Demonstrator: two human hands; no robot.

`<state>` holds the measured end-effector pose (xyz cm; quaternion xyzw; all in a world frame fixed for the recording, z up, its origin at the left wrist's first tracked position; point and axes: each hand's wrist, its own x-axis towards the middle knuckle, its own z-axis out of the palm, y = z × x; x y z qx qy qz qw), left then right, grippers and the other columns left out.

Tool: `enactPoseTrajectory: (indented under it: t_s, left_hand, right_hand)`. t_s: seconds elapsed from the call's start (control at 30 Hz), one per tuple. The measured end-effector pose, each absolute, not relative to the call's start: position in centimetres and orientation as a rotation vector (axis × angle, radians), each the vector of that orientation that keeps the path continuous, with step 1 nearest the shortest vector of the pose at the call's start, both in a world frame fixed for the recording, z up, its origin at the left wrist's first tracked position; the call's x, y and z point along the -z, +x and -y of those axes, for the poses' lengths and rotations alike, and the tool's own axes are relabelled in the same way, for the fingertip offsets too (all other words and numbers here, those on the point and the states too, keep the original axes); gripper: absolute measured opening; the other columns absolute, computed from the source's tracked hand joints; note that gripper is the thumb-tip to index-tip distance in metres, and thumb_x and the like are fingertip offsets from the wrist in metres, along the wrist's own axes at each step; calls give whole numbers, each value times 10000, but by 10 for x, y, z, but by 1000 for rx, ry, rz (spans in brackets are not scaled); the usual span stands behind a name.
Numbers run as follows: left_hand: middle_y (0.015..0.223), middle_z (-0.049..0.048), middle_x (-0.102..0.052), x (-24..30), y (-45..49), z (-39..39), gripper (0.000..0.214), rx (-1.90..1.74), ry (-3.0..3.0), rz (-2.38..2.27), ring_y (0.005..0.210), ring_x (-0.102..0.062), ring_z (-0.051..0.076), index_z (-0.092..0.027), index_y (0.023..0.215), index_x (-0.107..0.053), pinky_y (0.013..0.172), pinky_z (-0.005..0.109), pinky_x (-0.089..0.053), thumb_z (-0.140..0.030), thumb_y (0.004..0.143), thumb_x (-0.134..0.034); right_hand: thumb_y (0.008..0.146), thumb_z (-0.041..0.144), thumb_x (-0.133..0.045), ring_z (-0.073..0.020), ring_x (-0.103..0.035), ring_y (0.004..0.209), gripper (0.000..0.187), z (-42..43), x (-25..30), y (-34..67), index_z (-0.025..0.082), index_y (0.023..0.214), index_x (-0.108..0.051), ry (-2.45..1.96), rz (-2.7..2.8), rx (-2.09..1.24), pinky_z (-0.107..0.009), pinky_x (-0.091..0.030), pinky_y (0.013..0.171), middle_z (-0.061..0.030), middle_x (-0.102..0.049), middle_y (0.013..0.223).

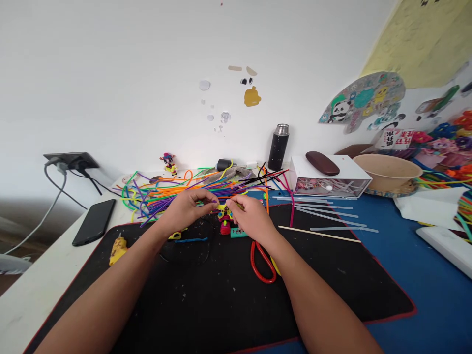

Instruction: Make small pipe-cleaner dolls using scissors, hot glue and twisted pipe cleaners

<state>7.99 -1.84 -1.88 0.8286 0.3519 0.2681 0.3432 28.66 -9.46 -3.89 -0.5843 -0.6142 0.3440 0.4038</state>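
Head view: white box [350,169] holds pale sticks [326,187] — left hand [188,209] and right hand [251,216] pinch a bent yellow pipe cleaner [222,207].

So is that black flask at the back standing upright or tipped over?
Upright: the black flask stands on its base, its silver cap on top.

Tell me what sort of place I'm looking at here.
Probably a home craft desk: a heap of coloured pipe cleaners, clear glue sticks and a yellow glue gun lie on it.
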Motion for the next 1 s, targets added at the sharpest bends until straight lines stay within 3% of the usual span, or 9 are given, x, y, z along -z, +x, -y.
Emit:
enactPoseTrajectory:
  t_s: [0.13,0.27,0.57,1.0]
  left_hand:
    - [910,55,-796,17,81,19,275,-785,2109,-928,865,-718,215,-189,913,-791,806,299,-558,-459,892,-739]
    - [933,70,-776,17,85,22,279,-836,2081,-925,880,-703,216,-183,927,-769,813,315,-563,-457,908,-723]
    - [697,-16,-651,12,96,32,359,-748,1875,-890,572,-613,141,-191,973,-658,536,248,-502,-542,908,-701]
    - [722,22,-730,10,92,27,430,-640,1679,-836,656,-686,174,-180,955,-751,613,288,-588,-544,762,-874]
  right_hand:
    - [1008,452,-536,-103,-460,388,301,93,41,285,214,839,-608,-1266,1319,-1197,-230,-345,433,60,-563,551]
    - [967,474,-579,-84,-419,356,298,92,41,281,205,844,-617,-1157,1166,-1347,-208,-293,384,73,-538,513]
    - [938,484,-609,-75,-430,351,315,92,45,279,211,786,-568,-1148,1165,-1310,-204,-293,381,70,-550,517]
    - [935,495,-627,-71,-428,349,317,95,41,278,209,805,-581,-1120,1142,-1382,-201,-272,374,78,-548,522]
